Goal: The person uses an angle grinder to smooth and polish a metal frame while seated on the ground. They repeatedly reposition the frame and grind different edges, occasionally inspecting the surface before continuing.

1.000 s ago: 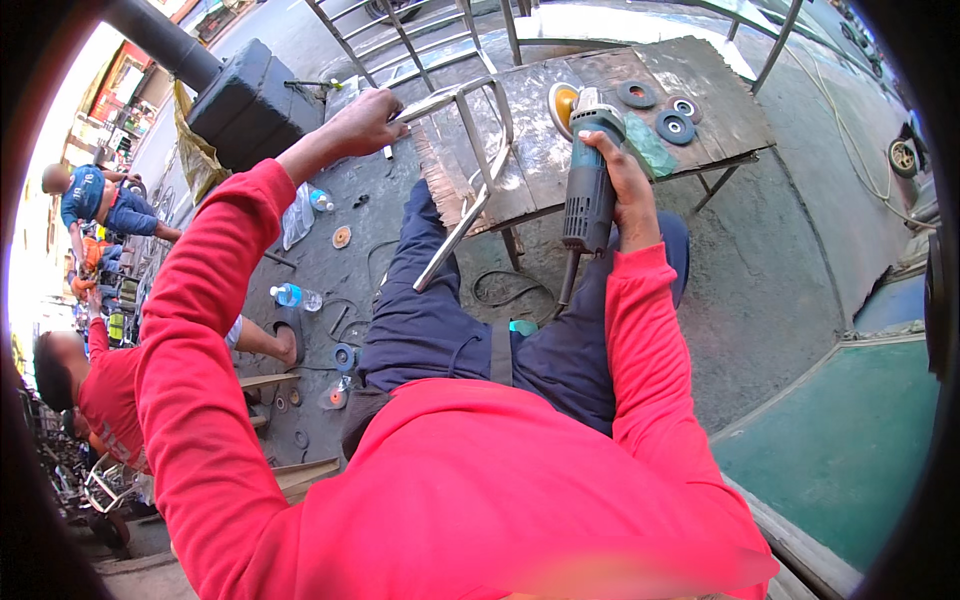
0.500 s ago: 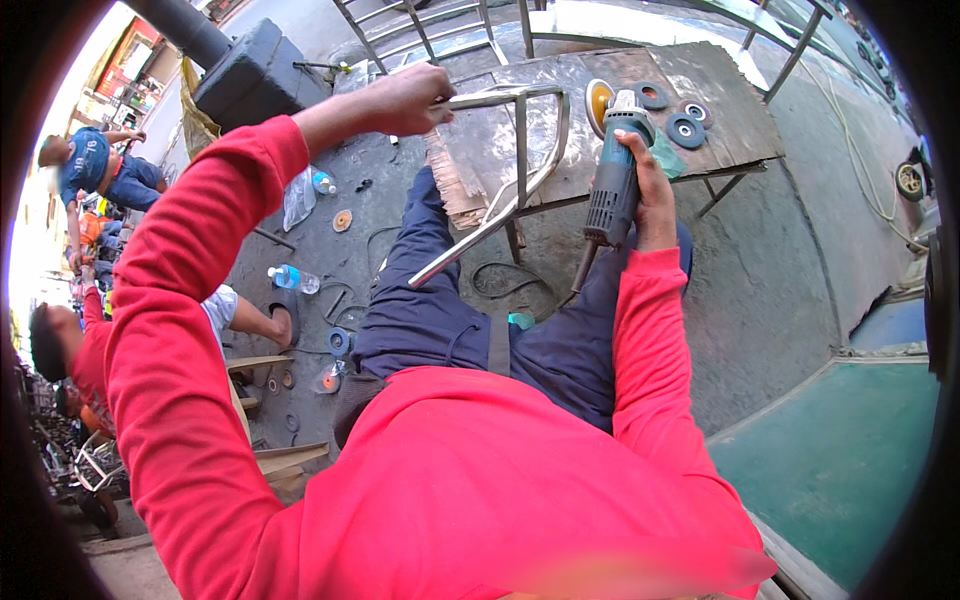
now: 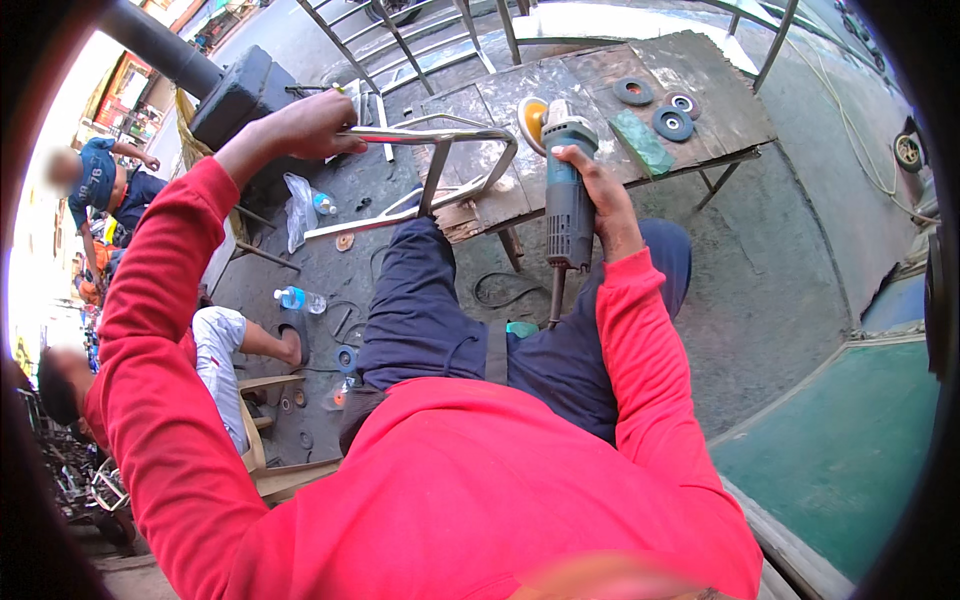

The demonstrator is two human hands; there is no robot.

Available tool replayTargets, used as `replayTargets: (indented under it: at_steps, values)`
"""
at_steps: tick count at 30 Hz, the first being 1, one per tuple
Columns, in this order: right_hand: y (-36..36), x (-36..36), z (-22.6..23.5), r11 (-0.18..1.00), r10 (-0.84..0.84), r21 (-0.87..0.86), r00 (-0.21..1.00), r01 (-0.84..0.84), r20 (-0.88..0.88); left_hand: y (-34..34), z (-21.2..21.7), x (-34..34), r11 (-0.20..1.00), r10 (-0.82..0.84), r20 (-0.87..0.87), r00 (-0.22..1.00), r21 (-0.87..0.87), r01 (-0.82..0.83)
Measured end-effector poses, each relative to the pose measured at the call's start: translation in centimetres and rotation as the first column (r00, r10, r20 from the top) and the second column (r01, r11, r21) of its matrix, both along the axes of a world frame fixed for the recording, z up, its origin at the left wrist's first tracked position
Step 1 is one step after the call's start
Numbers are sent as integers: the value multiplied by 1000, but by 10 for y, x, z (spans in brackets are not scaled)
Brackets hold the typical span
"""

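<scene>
My left hand (image 3: 307, 127) is closed round one end of a bent metal tube frame (image 3: 437, 172), a U-shaped piece with a cross bar. Its curved end lies over the near left part of a worn wooden board table (image 3: 540, 95), and its lower leg reaches left above my knee. In my right hand (image 3: 603, 200) is a teal and black angle grinder (image 3: 570, 205), held upright by its body with the cord hanging down. The grinder's yellow disc (image 3: 533, 122) is at the top, just right of the frame's curve and apart from it.
Several grinding discs (image 3: 673, 123) and a green sheet (image 3: 641, 143) lie on the table's right part. Water bottles (image 3: 300, 299), a plastic bag (image 3: 299, 210) and loose discs are on the floor at left. Two people are at left, one in a blue shirt (image 3: 100, 178). Metal racks stand behind.
My left hand has moved left and nearer, swinging the tube frame leftward so its lower leg lies flatter. The grinder has shifted left toward the frame's curve.
</scene>
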State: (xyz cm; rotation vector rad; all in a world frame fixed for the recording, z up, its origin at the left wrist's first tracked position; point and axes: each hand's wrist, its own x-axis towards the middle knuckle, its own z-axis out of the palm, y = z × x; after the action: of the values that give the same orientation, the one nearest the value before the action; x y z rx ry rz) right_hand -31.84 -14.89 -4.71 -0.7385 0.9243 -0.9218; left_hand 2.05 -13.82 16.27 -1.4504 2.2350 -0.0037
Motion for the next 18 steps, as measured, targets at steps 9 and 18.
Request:
replayTargets:
  at_steps: [9, 18]
  values:
    - [10, 19, 21, 996, 1, -93, 996, -9, -86, 26, 2, 5, 949, -106, -20, 994, -301, 95]
    - [13, 30, 24, 997, 41, -66, 992, -49, -120, 10, -1, 21, 981, 71, -58, 996, -179, -80]
